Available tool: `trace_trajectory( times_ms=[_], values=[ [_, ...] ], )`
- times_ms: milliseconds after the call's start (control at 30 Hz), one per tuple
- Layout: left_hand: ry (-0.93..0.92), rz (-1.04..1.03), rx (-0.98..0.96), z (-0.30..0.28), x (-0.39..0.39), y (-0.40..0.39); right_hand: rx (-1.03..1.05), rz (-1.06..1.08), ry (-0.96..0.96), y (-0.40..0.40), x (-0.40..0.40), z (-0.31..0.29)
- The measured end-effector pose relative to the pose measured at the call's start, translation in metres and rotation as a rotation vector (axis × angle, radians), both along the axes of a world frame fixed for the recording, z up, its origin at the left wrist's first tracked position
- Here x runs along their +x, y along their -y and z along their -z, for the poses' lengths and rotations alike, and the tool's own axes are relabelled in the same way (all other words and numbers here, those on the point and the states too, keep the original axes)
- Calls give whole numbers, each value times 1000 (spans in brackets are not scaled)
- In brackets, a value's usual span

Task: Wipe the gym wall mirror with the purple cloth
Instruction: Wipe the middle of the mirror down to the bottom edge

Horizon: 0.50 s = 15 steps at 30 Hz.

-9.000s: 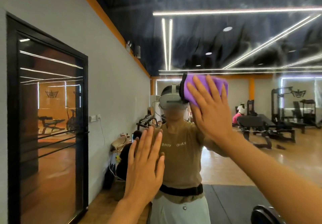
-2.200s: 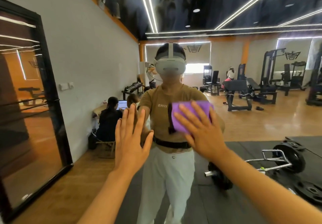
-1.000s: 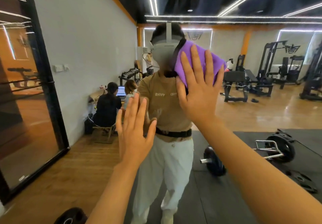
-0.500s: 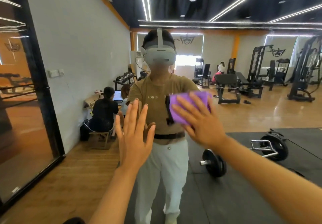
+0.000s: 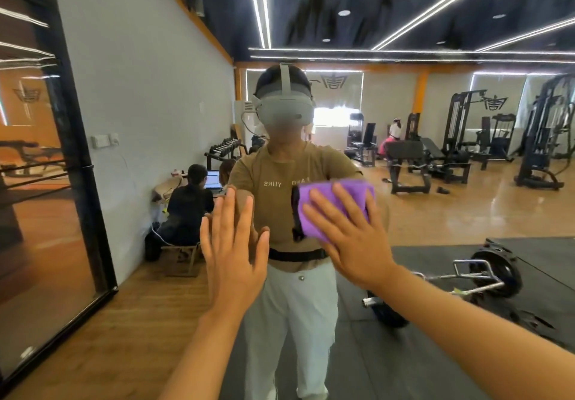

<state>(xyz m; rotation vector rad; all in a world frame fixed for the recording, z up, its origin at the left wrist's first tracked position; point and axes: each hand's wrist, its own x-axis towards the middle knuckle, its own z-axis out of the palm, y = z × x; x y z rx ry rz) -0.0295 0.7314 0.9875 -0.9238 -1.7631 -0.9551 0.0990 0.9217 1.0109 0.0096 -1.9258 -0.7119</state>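
Note:
The wall mirror (image 5: 435, 213) fills the whole view and reflects the gym and a person in a headset, tan shirt and white trousers. My right hand (image 5: 351, 241) lies flat with spread fingers on the purple cloth (image 5: 334, 200), pressing it against the glass at chest height of the reflection. My left hand (image 5: 231, 250) is flat on the mirror to the left of the cloth, fingers straight and pointing up. About a hand's width of glass separates the two hands.
Reflected in the glass: a black-framed glass door (image 5: 46, 182) on the left wall, seated people at a small table (image 5: 189, 200), a barbell with plates (image 5: 485, 275) on black mats, weight machines (image 5: 466, 147) at the back right, and a wooden floor.
Over the last second my right hand slid the cloth down from head height of the reflection to chest height, then slightly right. My left hand stayed flat on the glass.

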Motion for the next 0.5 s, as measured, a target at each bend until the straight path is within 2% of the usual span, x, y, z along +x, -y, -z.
trace_trajectory(
  times_ms=[133,267,367,500],
  values=[
    [-1,-9,-20,1,-1,0,212,83,239,-3,8,63],
    [-40,-9,-55,0,-4,8,306,37,337,-8,14,38],
    [-62,-4,-71,1,-8,14,228,-10,267,-8,9,-20],
    [-34,-45,-48,7,-15,21,-11,3,-42,4,-14,-98]
  ],
)
